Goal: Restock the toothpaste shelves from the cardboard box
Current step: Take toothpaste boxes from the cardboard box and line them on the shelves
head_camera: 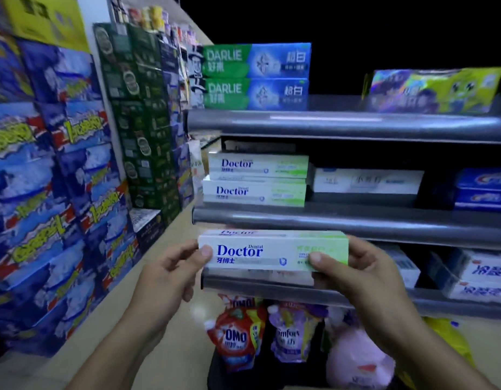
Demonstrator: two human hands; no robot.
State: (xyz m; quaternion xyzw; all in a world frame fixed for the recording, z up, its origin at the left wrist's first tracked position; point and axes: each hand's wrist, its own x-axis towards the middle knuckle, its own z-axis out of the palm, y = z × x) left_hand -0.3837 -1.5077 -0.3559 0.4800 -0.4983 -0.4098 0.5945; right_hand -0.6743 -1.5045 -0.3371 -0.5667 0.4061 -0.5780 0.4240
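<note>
Low centre of frame: Doctor toothpaste box held level, long side across, just above the lower shelf edge. Left hand grip: thumb and fingers pinching the box's left end. Right hand grip: thumb on the front face, fingers curled behind the right end. Middle shelf, above: two matching Doctor boxes, stacked. Upper centre: two Darlie boxes, stacked. Bottom centre: detergent pouches

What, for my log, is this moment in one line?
left hand, right hand: grip box | shelf: two matching boxes | box unplaced
</note>
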